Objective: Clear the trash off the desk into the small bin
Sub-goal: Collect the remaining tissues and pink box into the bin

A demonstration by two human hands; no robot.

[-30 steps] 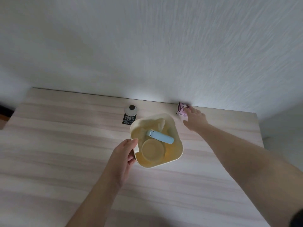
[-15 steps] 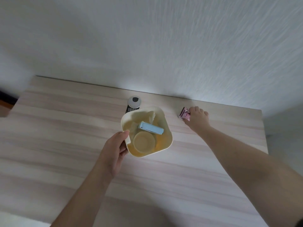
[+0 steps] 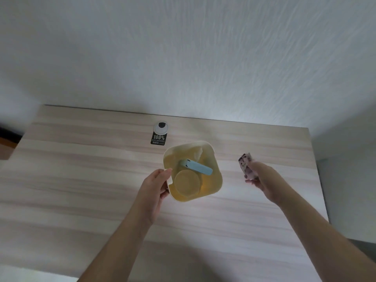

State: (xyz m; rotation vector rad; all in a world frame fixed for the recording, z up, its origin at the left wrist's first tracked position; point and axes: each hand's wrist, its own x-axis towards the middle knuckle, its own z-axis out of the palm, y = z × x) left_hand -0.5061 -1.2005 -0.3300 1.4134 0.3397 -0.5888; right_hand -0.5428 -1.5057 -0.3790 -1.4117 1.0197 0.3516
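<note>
A small cream bin [image 3: 216, 169] stands on the light wooden desk [image 3: 81, 180]. Inside it lie a pale blue flat object [image 3: 198, 167], a round cup-like item [image 3: 187, 183] and crumpled white paper [image 3: 198, 152]. My left hand [image 3: 155, 189] grips the bin's left rim. My right hand [image 3: 262, 178] is raised above the desk to the right of the bin, closed on a pink and purple patterned wrapper [image 3: 246, 165] that sticks up out of the fingers.
A round white cable grommet [image 3: 160, 127] with a black "100%" sticker [image 3: 158, 139] below it sits behind the bin near the white wall. The desk's right edge [image 3: 317, 169] lies beyond my right hand.
My right hand has picked the wrapper up from the desk's back edge and drawn it back toward me, off the surface. My left hand has stayed on the bin's rim.
</note>
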